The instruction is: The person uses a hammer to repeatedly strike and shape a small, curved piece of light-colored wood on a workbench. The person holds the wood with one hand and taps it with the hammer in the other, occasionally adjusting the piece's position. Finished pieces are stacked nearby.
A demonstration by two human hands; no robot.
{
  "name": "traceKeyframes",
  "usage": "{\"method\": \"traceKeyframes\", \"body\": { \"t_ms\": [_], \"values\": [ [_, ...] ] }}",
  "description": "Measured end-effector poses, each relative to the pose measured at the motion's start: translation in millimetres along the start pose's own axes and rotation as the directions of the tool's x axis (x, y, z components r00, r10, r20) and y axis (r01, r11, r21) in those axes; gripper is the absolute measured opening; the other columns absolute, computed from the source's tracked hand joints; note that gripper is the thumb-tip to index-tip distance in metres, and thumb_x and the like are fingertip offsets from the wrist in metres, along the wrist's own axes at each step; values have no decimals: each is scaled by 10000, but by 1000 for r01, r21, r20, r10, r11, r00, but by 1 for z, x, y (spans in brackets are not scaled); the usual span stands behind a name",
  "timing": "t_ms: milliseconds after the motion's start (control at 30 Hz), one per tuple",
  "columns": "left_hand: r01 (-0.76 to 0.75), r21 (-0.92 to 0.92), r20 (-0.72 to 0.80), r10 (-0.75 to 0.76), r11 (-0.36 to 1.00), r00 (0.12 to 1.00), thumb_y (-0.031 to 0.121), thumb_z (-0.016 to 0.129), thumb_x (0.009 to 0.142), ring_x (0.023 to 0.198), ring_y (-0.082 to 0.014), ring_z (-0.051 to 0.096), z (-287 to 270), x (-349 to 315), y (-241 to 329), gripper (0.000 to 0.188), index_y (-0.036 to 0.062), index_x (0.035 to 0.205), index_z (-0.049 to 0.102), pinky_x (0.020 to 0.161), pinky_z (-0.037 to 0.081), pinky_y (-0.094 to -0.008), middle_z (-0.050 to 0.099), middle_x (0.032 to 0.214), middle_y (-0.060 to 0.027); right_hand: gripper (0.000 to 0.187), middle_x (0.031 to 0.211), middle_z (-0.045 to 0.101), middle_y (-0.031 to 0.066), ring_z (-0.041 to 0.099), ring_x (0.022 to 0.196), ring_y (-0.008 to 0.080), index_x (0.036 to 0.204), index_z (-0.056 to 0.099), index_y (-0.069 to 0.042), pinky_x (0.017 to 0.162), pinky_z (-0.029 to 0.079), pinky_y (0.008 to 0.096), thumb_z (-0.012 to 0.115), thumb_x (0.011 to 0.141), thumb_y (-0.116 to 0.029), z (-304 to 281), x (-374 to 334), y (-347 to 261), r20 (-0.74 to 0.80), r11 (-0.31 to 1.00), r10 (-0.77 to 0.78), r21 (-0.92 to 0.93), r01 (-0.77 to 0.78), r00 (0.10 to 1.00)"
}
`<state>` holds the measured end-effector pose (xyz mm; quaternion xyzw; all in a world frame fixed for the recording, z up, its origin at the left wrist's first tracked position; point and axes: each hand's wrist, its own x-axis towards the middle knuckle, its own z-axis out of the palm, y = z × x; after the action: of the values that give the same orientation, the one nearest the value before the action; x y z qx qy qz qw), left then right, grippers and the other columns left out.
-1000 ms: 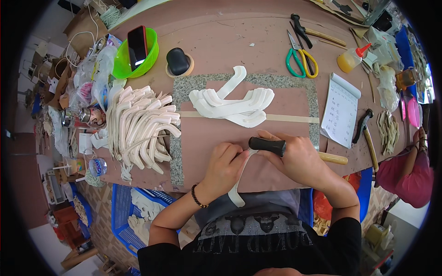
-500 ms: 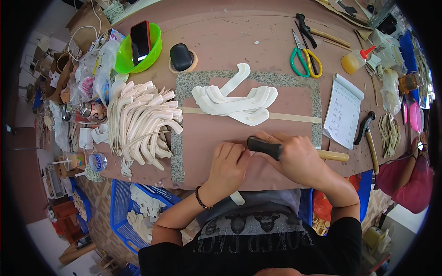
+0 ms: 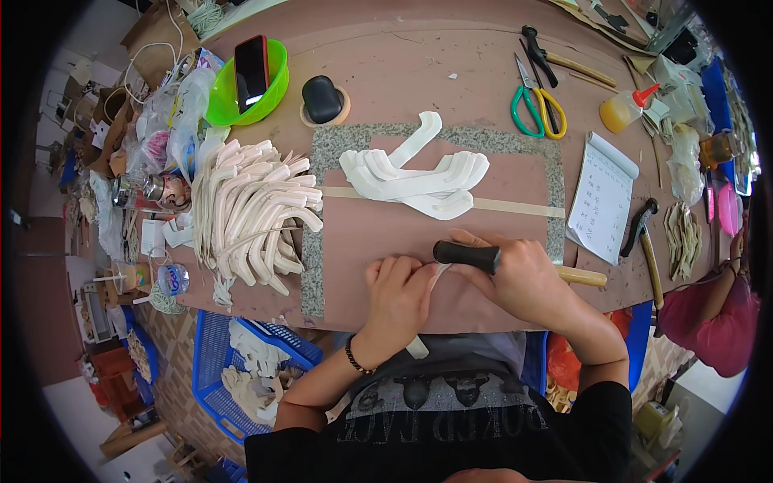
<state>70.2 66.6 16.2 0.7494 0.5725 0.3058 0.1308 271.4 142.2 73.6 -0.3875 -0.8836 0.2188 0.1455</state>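
Observation:
My left hand [image 3: 400, 296] pinches a white strip [image 3: 417, 348] at the near edge of the table; the strip's lower end hangs below the hand and much of it is hidden. Closed around a hammer [image 3: 469, 256], my right hand [image 3: 523, 278] keeps the black head close above the strip, beside the left fingertips. The wooden handle sticks out to the right. Whether the head touches the strip I cannot tell. Beyond both hands, several curved white strips [image 3: 419, 189] lie in a small overlapping pile.
A large heap of cream strips [image 3: 254, 213] is at left. Farther back stand a green bowl [image 3: 278, 84] holding a phone and a black case [image 3: 322, 99]. Scissors [image 3: 539, 111], a notepad [image 3: 600, 201] and another hammer [image 3: 644, 241] lie right. A blue basket [image 3: 211, 366] stands below left.
The hammer head and my right hand have shifted slightly right and down. My left fingers have bunched a little, and more of the strip shows between the hands.

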Motion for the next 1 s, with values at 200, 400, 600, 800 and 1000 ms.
{"method": "traceKeyframes", "body": {
  "t_ms": [200, 400, 600, 800, 1000],
  "values": [
    [-279, -131, 92, 292, 951, 952, 35, 713, 780, 945, -261, 574, 7, 27, -25, 228, 16, 1007, 705, 854, 462, -407, 592, 980, -91, 468, 864, 688, 119, 687, 664, 325, 1321, 649, -66, 582, 555, 426, 733, 906, -266, -22, -14, -2, -119, 989, 138, 73, -130, 983],
    [-476, -43, 308, 465, 878, 830, 37, 677, 785, 1012, -304, 586, -5, 37, -20, 308, -41, 1082, 683, 869, 520, -411, 606, 1096, -129, 468, 854, 686, 130, 686, 665, 341, 1303, 662, -64, 580, 553, 432, 752, 887, -259, -13, -24, 8, -69, 989, 147, -18, -149, 987],
    [-415, -68, 249, 418, 907, 874, 70, 642, 818, 1060, -300, 584, -5, 23, -27, 407, -68, 1201, 646, 887, 519, -410, 595, 1164, -132, 473, 878, 696, 132, 685, 682, 355, 1298, 671, -77, 599, 558, 438, 762, 860, -230, -16, -14, 6, -39, 989, 130, 82, -127, 991],
    [-441, 27, 278, 418, 897, 865, 71, 649, 812, 1060, -297, 585, -15, 19, -22, 427, -59, 1219, 652, 884, 513, -408, 598, 1147, -128, 467, 868, 680, 117, 685, 708, 352, 1292, 673, -79, 632, 563, 436, 751, 843, -180, -15, -9, 1, -65, 997, 61, 53, -58, 996],
    [-439, 81, 274, 404, 895, 873, 77, 641, 811, 1092, -297, 587, -21, 6, -25, 435, -57, 1225, 652, 882, 504, -397, 601, 1142, -133, 498, 891, 687, 108, 689, 701, 329, 1295, 673, -81, 621, 563, 428, 745, 808, -160, -19, -4, -3, -16, 999, 51, -13, -51, 999]
  ]
}}
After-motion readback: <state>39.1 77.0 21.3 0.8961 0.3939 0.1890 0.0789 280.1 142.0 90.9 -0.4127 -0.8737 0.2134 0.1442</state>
